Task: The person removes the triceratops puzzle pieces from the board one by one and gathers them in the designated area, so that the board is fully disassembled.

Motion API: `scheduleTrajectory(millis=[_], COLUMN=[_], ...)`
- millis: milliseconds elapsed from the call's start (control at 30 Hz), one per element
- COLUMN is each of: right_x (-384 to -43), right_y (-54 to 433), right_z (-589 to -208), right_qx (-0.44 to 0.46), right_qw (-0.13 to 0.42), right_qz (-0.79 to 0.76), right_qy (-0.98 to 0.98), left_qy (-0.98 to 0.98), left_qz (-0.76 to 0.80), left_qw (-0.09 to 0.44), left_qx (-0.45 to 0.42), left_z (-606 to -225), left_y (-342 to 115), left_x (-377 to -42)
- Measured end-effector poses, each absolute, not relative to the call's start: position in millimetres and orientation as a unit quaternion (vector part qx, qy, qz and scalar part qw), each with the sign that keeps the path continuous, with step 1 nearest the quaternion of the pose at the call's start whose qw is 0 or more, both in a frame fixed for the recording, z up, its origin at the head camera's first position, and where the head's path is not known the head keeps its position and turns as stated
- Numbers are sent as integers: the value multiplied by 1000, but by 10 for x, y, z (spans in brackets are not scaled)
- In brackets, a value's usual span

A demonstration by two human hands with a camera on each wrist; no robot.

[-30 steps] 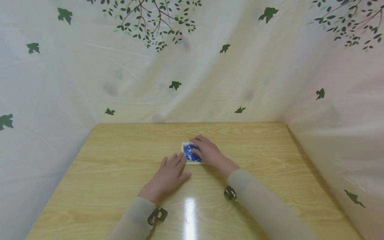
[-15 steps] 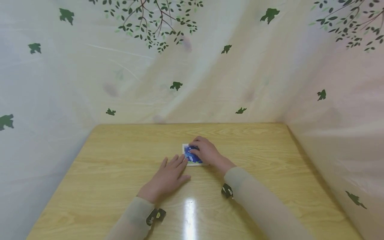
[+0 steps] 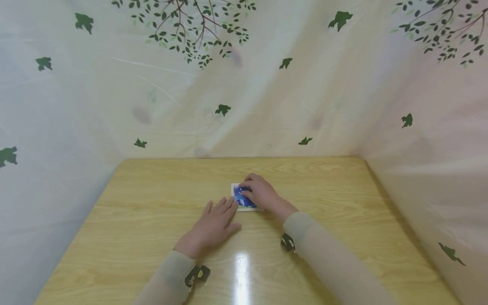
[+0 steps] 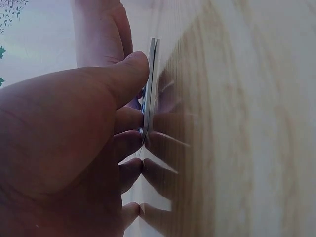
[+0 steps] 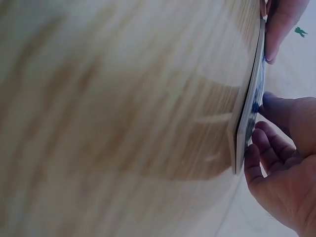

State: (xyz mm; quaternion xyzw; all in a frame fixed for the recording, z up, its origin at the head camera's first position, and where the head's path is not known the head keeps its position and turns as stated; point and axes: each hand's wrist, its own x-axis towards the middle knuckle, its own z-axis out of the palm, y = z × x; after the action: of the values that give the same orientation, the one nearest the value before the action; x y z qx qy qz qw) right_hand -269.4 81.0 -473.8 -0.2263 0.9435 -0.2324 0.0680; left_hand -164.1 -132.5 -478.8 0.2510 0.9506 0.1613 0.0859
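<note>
Picture card (image 3: pixel 245 206) flat on the worktop (image 3: pixel 152 190), toward the far side, about midway across. White border, blue scene with pale dots inside, touches of green along the near side; finer detail too small to tell. In both wrist views, a thin slab with a pale edge, mirrored in the glossy surface beneath.

Left hand (image 3: pixel 213 224): palm down, on the near-left side of the card. Fingers straight and slightly spread, thumb out to the side. Touching the card around the near-left corner with the index finger; outer fingertips on bare wood. Nothing gripped.

Right hand (image 3: pixel 263 192): above the right half of the card, much of that half hidden underneath. Fingers bent, thumb and fingertips down at the picture face, a gap between them. Dark blue patch right by the thumb tip in the right wrist view. Cannot tell of any grip between thumb and fingers.

Around the hands: pale sleeves (image 3: pixel 167 273), small dark wrist units (image 3: pixel 287 242) under the cuffs, bright streak of reflected light on the near wood. Behind and at both sides, pale cloth (image 3: pixel 259 97) with leafy branches (image 3: pixel 202 29) and scattered dark-green shapes (image 3: pixel 223 109).
</note>
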Motion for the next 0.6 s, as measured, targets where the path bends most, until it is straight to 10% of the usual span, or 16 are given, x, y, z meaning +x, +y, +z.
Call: scheduleTrajectory(millis=[600], right_x=[-2796], right_y=[719], right_z=[-4695], right_qx=[-177], right_qw=[90], right_qz=[-265], right_qy=[944], left_qy=[949], left_qz=[168], left_qw=[87], left_qx=[253], left_z=[-4794], left_y=[-1334], left_x=[-1649])
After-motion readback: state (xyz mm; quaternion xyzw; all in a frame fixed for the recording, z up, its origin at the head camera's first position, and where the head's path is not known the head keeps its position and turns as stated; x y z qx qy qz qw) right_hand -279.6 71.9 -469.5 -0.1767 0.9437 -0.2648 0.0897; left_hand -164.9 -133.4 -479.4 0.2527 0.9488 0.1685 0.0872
